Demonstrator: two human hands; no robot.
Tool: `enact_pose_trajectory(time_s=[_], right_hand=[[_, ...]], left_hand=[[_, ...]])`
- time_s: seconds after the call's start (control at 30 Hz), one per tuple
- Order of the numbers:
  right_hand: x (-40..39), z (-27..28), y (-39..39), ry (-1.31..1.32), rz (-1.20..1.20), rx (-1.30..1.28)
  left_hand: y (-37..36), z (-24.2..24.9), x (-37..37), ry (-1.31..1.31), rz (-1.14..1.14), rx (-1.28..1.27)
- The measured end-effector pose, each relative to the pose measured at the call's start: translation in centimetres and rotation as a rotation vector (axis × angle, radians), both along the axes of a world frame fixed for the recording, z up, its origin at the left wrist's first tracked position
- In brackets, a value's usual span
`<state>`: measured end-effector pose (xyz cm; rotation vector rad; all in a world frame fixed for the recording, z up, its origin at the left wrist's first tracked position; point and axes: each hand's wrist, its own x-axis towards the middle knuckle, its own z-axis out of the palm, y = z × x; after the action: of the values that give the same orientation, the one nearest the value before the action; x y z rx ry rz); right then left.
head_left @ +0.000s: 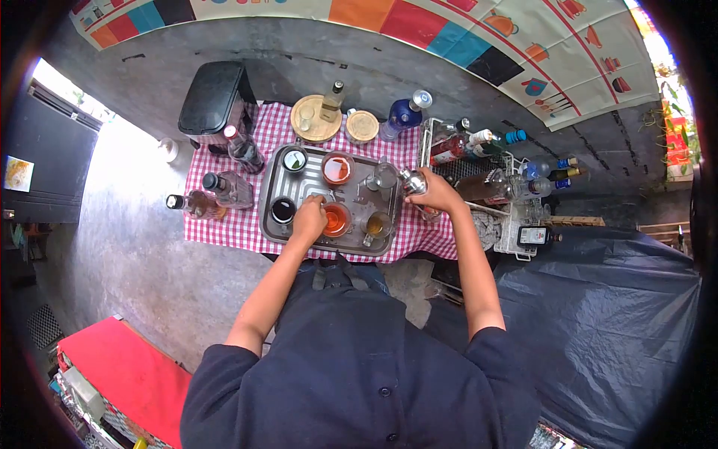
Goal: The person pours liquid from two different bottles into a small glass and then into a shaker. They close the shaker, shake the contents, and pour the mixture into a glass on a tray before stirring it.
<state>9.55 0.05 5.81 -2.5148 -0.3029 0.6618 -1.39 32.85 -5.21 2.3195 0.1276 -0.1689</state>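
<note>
My right hand [437, 192] is wrapped round a silver metal cocktail shaker [413, 181] at the right edge of a metal serving tray [267, 224]. Over the tray's front middle is my left hand [308, 219], its fingers curled beside a glass of orange-red drink [336, 219]; whatever they grip is hidden. A glass of dark liquid [283, 210] stands to its left. Behind are a glass with a green garnish [295, 159] and another red drink with a pale top [337, 168]. On the tray's right are a clear glass vessel [383, 176] and a mug of amber liquid [376, 224].
Bottles [232, 190] crowd the left of the checked cloth [243, 224], near a black-lidded container [215, 101]. At the back are a round wooden board [308, 118] with a bottle and a blue bottle [404, 116]. White wire racks [516, 243] of bottles line the right.
</note>
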Motion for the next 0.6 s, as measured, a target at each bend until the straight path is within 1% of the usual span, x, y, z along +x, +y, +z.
enact_pose_trajectory(time_s=[0.33,0.6], right_hand=[[0.2,1.1,0.1,-0.045,0.053,-0.034],[0.4,1.9,0.2,-0.016,0.089,-0.074]], left_hand=[[-0.1,-0.1,0.4,-0.046,-0.011,-0.007],[-0.1,-0.5,0.6,-0.056,0.016,-0.084]])
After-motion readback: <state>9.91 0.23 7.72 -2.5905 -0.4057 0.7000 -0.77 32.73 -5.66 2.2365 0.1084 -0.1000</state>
